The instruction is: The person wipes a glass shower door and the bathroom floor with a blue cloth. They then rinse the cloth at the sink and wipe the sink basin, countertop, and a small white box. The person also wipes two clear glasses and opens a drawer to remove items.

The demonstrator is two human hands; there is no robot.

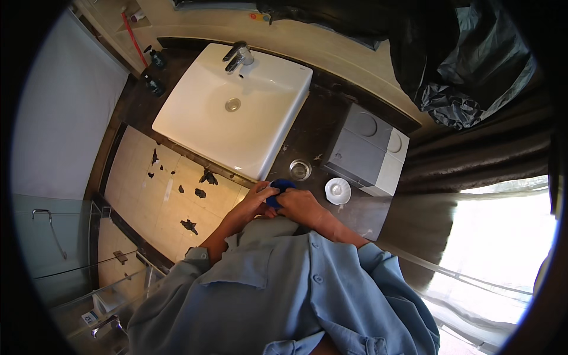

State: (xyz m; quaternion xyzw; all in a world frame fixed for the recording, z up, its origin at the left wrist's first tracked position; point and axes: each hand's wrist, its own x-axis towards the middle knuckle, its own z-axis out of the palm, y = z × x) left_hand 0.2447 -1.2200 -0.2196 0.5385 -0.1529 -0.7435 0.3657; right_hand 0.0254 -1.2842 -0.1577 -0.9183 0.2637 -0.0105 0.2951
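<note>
My left hand (258, 199) and my right hand (301, 205) meet close in front of my body. Between them they grip a dark blue rounded object (282, 185), partly covered by the fingers; its exact kind is unclear. It is just beyond the front right corner of a white rectangular washbasin (208, 120). Right of my hands, a white scalloped dish (338, 191) rests on the dark countertop (310, 120). A small round clear or metal dish (300, 170) lies a little farther back.
A chrome faucet (239, 57) tops the basin, with two dark pump bottles (154, 85) to its left. A grey and white box (366, 144) occupies the counter's right. Black plastic sheeting (461, 66) hangs at upper right. Dark scraps (189, 226) litter the tiled floor (146, 195).
</note>
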